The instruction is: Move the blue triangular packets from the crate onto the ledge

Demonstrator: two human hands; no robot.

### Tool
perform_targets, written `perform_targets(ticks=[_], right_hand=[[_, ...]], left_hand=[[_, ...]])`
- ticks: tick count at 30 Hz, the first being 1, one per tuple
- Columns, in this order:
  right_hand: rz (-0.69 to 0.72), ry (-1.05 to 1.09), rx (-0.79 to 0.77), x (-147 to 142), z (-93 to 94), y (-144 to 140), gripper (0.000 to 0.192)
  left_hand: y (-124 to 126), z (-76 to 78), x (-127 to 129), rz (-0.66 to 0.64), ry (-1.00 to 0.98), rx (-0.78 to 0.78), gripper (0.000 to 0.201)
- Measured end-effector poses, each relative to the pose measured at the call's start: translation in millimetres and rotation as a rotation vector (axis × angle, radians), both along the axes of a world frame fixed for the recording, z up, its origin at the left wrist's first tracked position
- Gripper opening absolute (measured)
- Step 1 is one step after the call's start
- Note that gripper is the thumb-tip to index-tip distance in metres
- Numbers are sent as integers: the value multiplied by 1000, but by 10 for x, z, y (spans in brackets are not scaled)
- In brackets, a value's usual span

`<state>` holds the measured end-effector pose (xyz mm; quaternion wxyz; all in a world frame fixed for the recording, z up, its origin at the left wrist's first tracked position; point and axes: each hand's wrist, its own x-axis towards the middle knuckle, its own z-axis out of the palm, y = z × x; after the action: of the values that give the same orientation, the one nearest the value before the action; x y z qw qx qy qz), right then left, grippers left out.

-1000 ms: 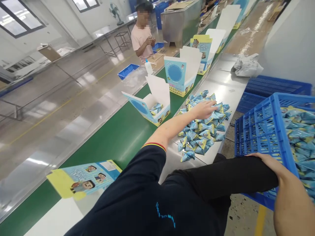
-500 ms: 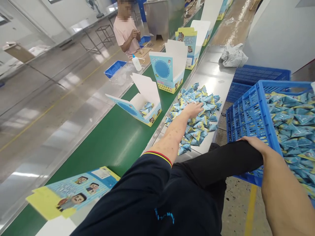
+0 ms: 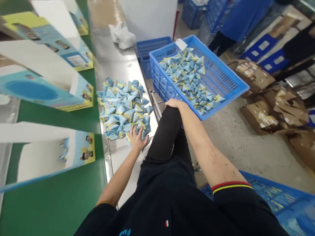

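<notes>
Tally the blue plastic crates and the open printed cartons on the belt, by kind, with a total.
Blue plastic crates: 3 (one with packets on the knee, one behind it, one at lower right).
Open printed cartons on the belt: 4 ().
Total: 7.

Wearer's clothing as I see it from the head camera. Dark navy short-sleeved shirt [image 3: 172,209], plain weave, loose fit. Right sleeve cuff [image 3: 231,186] is trimmed with a red band over a thinner yellow band; the left sleeve cuff [image 3: 105,204] shows only a sliver of the same trim at its edge. Small red-and-white mark [image 3: 167,223] on the shirt front, too small to read. Light blue lettering [image 3: 126,232] at the bottom edge of frame, cut off, not legible. Black trousers [image 3: 167,137], one leg in view, no visible seams or pockets. Forearms bare below the sleeves. Left hand [image 3: 136,139] and right hand [image 3: 175,104]: no gloves, rings or wristbands visible.
</notes>
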<state>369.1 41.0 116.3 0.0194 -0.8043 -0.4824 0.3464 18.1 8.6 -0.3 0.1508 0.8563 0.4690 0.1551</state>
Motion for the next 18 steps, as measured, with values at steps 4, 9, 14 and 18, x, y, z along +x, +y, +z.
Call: perform_targets(ticks=[4, 9, 14, 18], right_hand=[[-23, 81, 19, 19, -100, 46, 29], [-18, 131, 44, 15, -131, 122, 32], [-15, 164, 47, -5, -106, 142, 36], [-8, 180, 46, -6, -96, 139, 32]], left_hand=[[-336, -128, -87, 3, 181, -101, 69], [-368, -132, -76, -10, 357, -133, 64], [-338, -124, -174, -28, 387, -112, 54], [-393, -93, -336, 99, 376, -64, 60]])
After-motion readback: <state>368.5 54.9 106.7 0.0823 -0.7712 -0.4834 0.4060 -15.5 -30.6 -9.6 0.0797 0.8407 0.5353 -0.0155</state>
